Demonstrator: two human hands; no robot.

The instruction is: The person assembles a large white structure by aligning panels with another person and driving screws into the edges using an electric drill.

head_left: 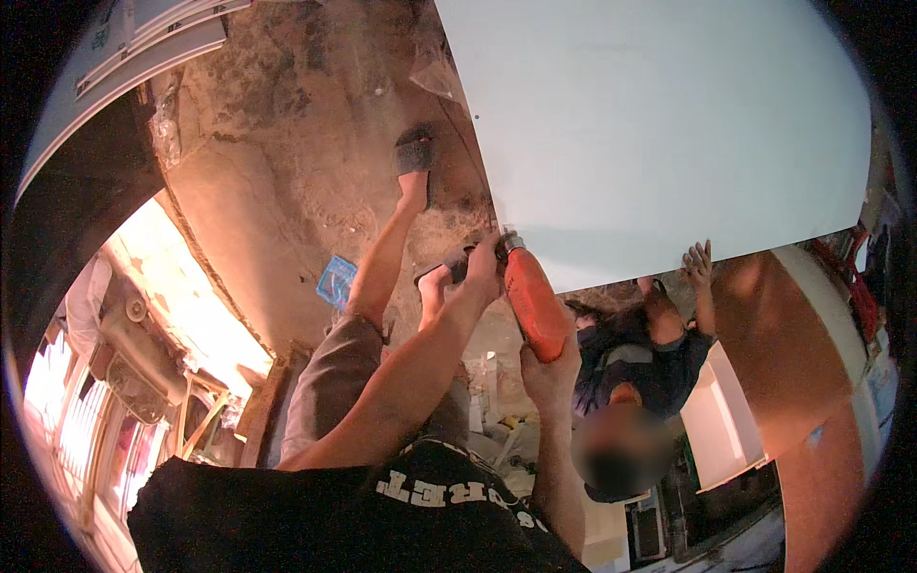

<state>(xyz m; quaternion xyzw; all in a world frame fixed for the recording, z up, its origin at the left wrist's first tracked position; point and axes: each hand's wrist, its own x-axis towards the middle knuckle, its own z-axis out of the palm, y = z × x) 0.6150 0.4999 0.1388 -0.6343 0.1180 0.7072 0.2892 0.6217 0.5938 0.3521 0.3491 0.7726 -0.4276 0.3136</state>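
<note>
Orange power drill (pixel 535 304), wrapped by the right hand (pixel 551 374); left hand (pixel 484 269) beside its chuck (pixel 514 241), hold unclear. Best keep left fingertips clear, drill steady against the white panel (pixel 669 134) beyond.

The top edge crops the large flat white panel (pixel 669 124); the right hand (pixel 558 372) partly hides the orange silver-nosed power tool (pixel 535 298).

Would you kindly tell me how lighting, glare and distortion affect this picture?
In the head view, glare washes out the barred opening at lower left; the floor looks warm-toned, the large panel pale and cool; the fisheye darkens the rim and bends straight edges near it; the co-worker's face is blurred, while the orange power tool stays readable.
</note>
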